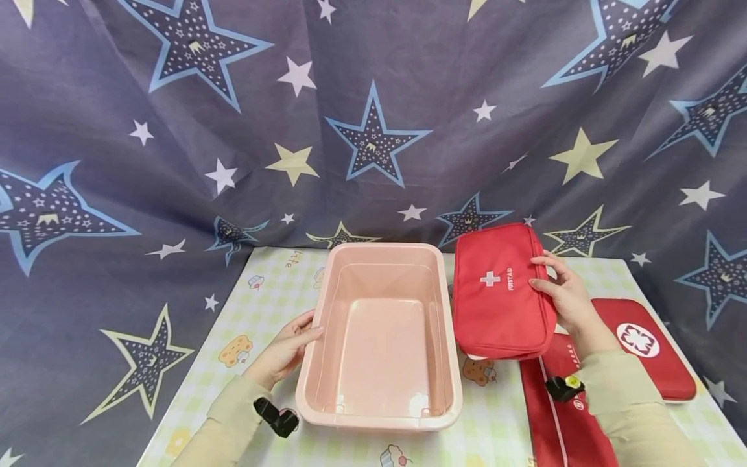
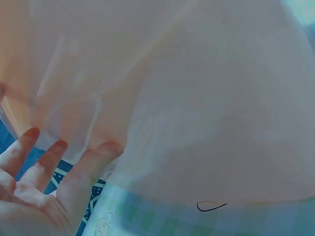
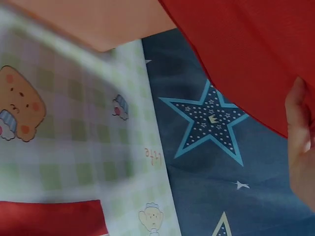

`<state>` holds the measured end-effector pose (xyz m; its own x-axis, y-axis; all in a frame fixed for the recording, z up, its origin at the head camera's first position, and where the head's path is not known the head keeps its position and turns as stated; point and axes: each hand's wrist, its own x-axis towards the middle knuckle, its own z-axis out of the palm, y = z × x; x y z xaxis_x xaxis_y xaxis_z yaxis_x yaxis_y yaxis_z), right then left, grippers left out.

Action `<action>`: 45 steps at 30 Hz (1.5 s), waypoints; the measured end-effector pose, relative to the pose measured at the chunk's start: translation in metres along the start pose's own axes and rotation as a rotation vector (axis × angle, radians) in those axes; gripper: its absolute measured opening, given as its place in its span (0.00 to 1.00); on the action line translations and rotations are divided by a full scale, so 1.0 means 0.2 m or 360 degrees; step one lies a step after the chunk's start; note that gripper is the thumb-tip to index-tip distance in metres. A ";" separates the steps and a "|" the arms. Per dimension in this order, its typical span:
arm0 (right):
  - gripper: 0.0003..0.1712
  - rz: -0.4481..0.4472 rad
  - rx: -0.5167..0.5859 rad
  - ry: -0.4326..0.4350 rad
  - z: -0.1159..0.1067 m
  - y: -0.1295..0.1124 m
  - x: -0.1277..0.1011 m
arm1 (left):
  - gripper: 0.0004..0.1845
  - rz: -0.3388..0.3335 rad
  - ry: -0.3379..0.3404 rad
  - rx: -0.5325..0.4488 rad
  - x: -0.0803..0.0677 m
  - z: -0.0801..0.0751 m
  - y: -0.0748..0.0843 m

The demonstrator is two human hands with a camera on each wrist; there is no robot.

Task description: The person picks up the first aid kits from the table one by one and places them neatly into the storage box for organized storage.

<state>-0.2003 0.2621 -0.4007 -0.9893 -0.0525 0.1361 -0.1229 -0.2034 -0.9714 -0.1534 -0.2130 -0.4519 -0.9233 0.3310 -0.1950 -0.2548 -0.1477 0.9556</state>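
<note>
A pink plastic bin point(image 1: 382, 344) stands empty in the middle of the table. My left hand point(image 1: 292, 344) rests against its left rim with straight fingers; in the left wrist view those fingers point(image 2: 74, 172) lie flat against the bin's wall point(image 2: 197, 98). My right hand point(image 1: 560, 292) grips the right edge of a red first aid pouch point(image 1: 496, 292) with a white cross, held tilted just right of the bin. The right wrist view shows the pouch's red fabric point(image 3: 256, 49) and one finger point(image 3: 300, 142) at its edge.
Two more red pouches lie on the table at the right: one with a round white emblem point(image 1: 642, 344), one long one point(image 1: 560, 421) under my right forearm. A checked cartoon tablecloth point(image 1: 262, 305) covers the table. A dark star-printed curtain point(image 1: 373, 130) hangs behind.
</note>
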 end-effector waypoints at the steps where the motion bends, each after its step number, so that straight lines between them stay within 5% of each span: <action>1: 0.23 -0.0009 0.0011 0.0015 0.00 -0.01 0.00 | 0.34 -0.0001 0.0003 0.0004 0.00 0.00 0.00; 8: 0.23 -0.0040 0.0149 0.0099 0.00 -0.06 0.01 | 0.34 -0.0011 0.0028 0.0011 0.01 -0.01 0.00; 15: 0.23 -0.0042 0.0359 0.0031 0.06 -0.06 0.00 | 0.34 -0.0013 0.0034 0.0006 0.00 0.00 -0.01; 45: 0.28 0.0113 0.0356 0.0006 0.61 -0.13 0.12 | 0.33 -0.0003 0.0033 0.0023 0.00 0.00 -0.01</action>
<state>-0.2105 0.1468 -0.3492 -0.9952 -0.0709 0.0679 -0.0329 -0.4108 -0.9111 -0.1531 -0.2129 -0.4540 -0.9285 0.3120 -0.2011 -0.2525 -0.1338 0.9583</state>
